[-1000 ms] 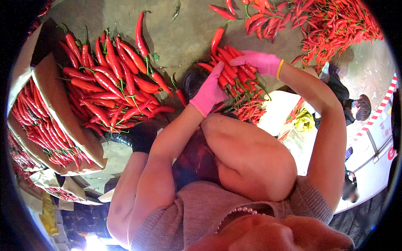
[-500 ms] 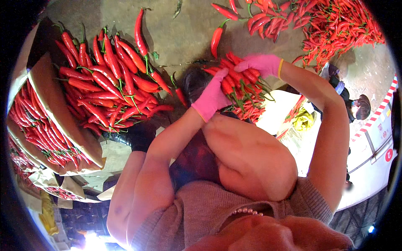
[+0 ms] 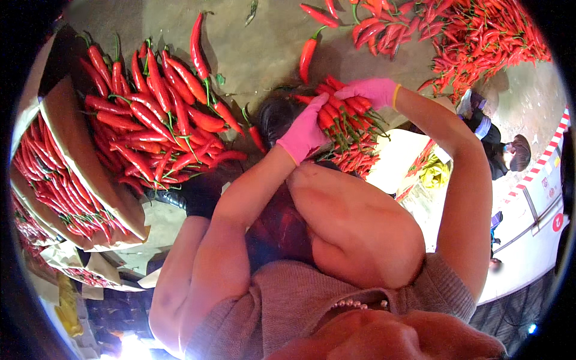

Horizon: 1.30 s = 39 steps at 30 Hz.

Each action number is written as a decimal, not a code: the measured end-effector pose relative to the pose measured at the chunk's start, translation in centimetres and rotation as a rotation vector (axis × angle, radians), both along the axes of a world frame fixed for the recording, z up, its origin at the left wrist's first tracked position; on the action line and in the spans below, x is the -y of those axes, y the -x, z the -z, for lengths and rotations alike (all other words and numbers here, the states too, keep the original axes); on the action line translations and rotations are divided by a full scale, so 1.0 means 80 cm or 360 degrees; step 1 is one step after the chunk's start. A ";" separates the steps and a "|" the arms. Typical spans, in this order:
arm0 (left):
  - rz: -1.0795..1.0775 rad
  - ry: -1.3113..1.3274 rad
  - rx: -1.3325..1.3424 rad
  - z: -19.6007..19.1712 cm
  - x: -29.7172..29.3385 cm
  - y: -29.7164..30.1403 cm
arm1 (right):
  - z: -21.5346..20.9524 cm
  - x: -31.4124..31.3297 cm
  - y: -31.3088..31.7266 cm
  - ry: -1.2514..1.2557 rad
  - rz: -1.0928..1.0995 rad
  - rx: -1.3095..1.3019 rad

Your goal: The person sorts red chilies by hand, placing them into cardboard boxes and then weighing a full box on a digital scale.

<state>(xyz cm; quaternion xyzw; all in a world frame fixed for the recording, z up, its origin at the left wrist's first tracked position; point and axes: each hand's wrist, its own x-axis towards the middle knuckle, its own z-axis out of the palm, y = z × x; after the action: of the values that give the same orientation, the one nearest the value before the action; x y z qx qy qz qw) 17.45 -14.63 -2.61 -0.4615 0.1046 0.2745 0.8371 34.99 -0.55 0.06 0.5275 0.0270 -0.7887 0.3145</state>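
A bunch of red chili peppers (image 3: 341, 115) with green stems is gripped between my two pink-gloved hands. My left hand (image 3: 304, 133) closes round the bunch's left side, its thumb over the peppers. From the far right, my right hand (image 3: 372, 92) wraps the other side. The stems point toward me and to the right. Under and behind the bunch, more chili peppers (image 3: 355, 159) lie in front of my knee. To the left of my left hand spreads a loose heap of large red chili peppers (image 3: 159, 129).
At the far left, a paper-lined box (image 3: 66, 186) holds chili peppers in rows. A big pile of red chilies (image 3: 486, 42) covers the floor at the far right. Single chilies (image 3: 309, 57) lie between the piles. Another person (image 3: 501, 150) is at the right, near a red-and-white striped edge (image 3: 543, 153).
The bunch stays in both hands; its stems now show more clearly and its stem ends look more even. My right hand has shifted very slightly left. The person at the right has moved slightly.
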 end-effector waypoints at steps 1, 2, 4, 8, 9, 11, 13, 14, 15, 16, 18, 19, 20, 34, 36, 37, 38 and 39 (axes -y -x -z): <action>-0.0014 -0.0007 0.0034 -0.002 0.004 -0.001 | -0.002 0.006 -0.008 -0.0046 -0.0002 -0.0009; -0.0033 -0.0017 0.0065 -0.007 0.008 -0.003 | -0.005 0.011 -0.014 -0.0085 -0.0013 -0.0018; -0.0028 -0.0042 0.0067 -0.008 0.014 0.001 | -0.007 0.032 -0.004 -0.0214 -0.0064 0.0019; -0.0073 -0.1077 -0.0761 0.005 0.038 0.005 | -0.068 0.060 0.027 -0.0551 0.0411 -0.0329; -0.0136 -0.0861 -0.0744 -0.020 0.012 0.023 | -0.093 0.055 0.053 -0.0746 0.0391 -0.0299; -0.0133 -0.0985 -0.0812 -0.072 -0.056 0.065 | -0.130 0.045 0.081 -0.1092 0.0684 -0.0386; 0.0088 -0.1457 -0.1201 -0.118 -0.101 0.142 | -0.126 0.023 0.098 -0.1416 0.0586 -0.0439; 0.0218 -0.1645 -0.1425 -0.145 -0.123 0.183 | -0.125 0.014 0.114 -0.1622 0.0629 -0.0471; -0.0204 -0.1714 -0.1304 -0.121 -0.129 0.208 | -0.130 0.009 0.160 -0.1774 0.0615 -0.0537; 0.0038 -0.1806 -0.1494 -0.174 -0.152 0.229 | -0.154 -0.003 0.174 -0.1983 0.0638 -0.0501; 0.0313 -0.2048 -0.1957 -0.225 -0.135 0.344 | -0.212 0.000 0.325 -0.2076 0.0590 -0.0971; 0.0129 -0.2293 -0.2074 -0.231 -0.132 0.389 | -0.216 -0.006 0.366 -0.1942 0.0595 -0.1205; -0.0120 -0.2559 -0.2132 -0.233 -0.145 0.424 | -0.213 -0.022 0.403 -0.2037 0.0629 -0.1205; 0.0453 -0.1389 -0.2713 -0.230 -0.004 0.827 | -0.111 0.089 0.836 -0.1636 0.1123 -0.1291; 0.0929 -0.1466 -0.2949 -0.206 -0.025 0.840 | -0.077 0.083 0.850 -0.1693 0.1182 -0.1190; 0.1239 -0.1514 -0.3130 -0.160 -0.033 0.878 | -0.071 0.090 0.866 -0.1757 0.1137 -0.1113; 0.1559 -0.1567 -0.3272 -0.127 -0.035 0.901 | -0.061 0.095 0.878 -0.1825 0.1086 -0.1014; 0.1445 -0.1562 -0.2976 -0.122 -0.053 0.892 | -0.043 0.078 0.875 -0.1906 0.1066 -0.0893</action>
<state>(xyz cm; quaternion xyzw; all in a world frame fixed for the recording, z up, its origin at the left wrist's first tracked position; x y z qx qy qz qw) -53.89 -10.37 7.13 0.3786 0.7235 0.1939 0.5437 -35.04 -6.80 3.53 0.3673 0.3695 -0.7979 -0.3032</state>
